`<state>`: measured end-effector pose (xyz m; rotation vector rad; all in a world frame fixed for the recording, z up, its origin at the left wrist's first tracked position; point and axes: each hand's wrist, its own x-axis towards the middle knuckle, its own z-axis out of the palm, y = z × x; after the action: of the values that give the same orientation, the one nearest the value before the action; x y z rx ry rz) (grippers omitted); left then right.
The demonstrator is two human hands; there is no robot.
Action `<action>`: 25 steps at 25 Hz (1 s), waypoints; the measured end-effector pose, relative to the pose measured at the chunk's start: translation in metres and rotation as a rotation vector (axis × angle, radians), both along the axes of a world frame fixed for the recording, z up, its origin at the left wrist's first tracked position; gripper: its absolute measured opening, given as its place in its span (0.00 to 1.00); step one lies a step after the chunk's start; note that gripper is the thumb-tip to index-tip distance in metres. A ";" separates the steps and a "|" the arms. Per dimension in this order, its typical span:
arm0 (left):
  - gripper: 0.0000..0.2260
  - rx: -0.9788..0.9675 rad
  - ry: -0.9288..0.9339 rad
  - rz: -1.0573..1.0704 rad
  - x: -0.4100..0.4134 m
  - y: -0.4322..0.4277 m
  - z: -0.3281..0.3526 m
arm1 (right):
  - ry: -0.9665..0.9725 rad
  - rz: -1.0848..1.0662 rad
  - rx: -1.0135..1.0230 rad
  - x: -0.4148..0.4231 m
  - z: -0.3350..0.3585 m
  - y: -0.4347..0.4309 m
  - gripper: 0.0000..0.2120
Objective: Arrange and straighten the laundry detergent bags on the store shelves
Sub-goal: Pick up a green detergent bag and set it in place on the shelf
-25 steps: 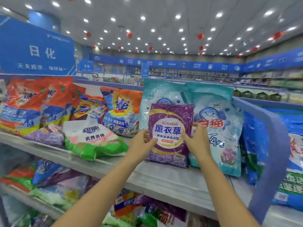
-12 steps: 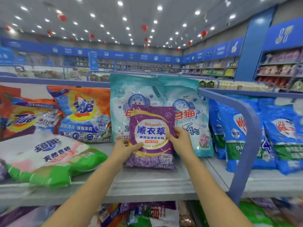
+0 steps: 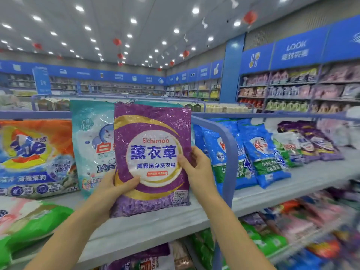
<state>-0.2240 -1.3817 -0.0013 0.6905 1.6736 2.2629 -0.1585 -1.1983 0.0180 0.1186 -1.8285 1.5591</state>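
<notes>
Person's left hand (image 3: 115, 189) and right hand (image 3: 196, 168) each grip the purple bag (image 3: 153, 133) by its sides, upright before the teal bag (image 3: 91, 137).

The purple bag (image 3: 152, 152) is showing a gold crescent sweeping round a white disc with blue characters and a small red strip. The teal bag (image 3: 91, 137) is wearing a blue cartoon cat and red lettering. The orange bag (image 3: 35, 152) is carrying a yellow-and-blue swirl. The blue bags (image 3: 259, 152) are showing green bands. The shelf (image 3: 155, 225) is looking pale grey, its divider (image 3: 231, 152) blue-violet.
</notes>
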 end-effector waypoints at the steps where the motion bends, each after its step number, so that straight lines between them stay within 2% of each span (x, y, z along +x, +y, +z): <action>1: 0.46 0.012 0.003 -0.011 0.008 0.006 0.003 | -0.005 0.002 -0.003 0.010 0.003 0.006 0.07; 4: 0.49 0.030 0.059 -0.051 0.035 0.038 0.013 | 0.014 -0.045 -0.026 0.041 0.004 0.036 0.06; 6: 0.47 0.038 0.120 -0.059 0.055 0.068 0.020 | 0.037 -0.083 -0.040 0.067 0.009 0.061 0.10; 10: 0.45 0.068 0.169 -0.155 0.099 0.159 0.024 | 0.055 -0.238 -0.116 0.127 0.019 0.131 0.05; 13: 0.34 0.065 0.155 -0.224 0.129 0.250 0.013 | 0.058 -0.392 -0.118 0.171 0.015 0.210 0.12; 16: 0.18 0.060 0.032 -0.276 0.166 0.361 -0.011 | 0.031 -0.487 -0.156 0.221 0.005 0.307 0.13; 20: 0.09 0.020 -0.111 -0.346 0.209 0.491 -0.031 | -0.037 -0.556 -0.184 0.268 -0.009 0.430 0.13; 25: 0.04 -0.018 0.060 -0.247 0.236 0.614 -0.025 | -0.072 -0.591 -0.228 0.294 -0.021 0.550 0.13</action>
<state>0.0123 -0.7678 -0.0263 0.9143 1.5369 2.0716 0.1359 -0.6481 -0.0027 -0.5431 -1.5294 1.3340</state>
